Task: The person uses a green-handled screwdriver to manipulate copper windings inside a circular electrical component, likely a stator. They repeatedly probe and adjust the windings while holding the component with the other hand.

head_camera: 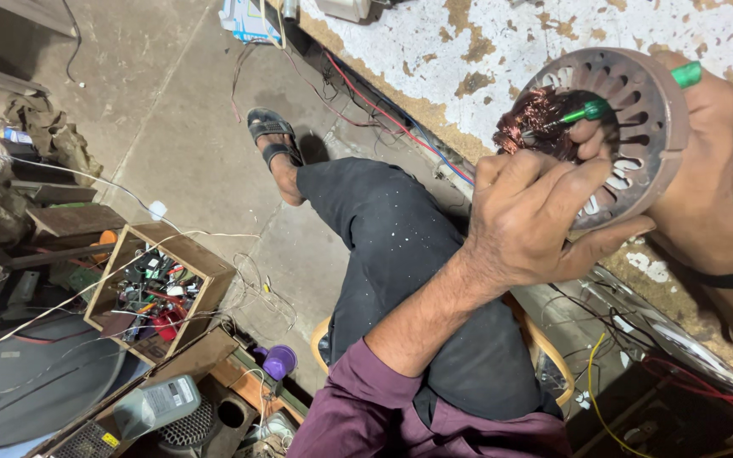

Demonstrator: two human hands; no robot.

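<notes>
**Two hands on one slotted metal ring**

Both of your hands are closed around the round slotted metal ring (638, 127), which you hold up off your lap, its open face turned toward you, probably so you can see into the slots. Your right hand (706, 161) wraps the ring from behind and from its far side, fingers curled tight on the rim, likely to keep it steady. Your left hand (536, 212) comes in from the near side, palm against the lower rim, fingers bent and reaching into the hollow. A green-handled tool (591, 110) pokes through the ring's middle, its tip at the tangle of copper wire (532, 123) just past your left fingertips; I cannot tell which fingers pinch it.

Below your left forearm lies your dark trouser leg (400, 254), the foot in a sandal (271, 136) on the concrete floor. Well off to the left of that hand stands an open wooden box (205, 271) of small parts.
</notes>
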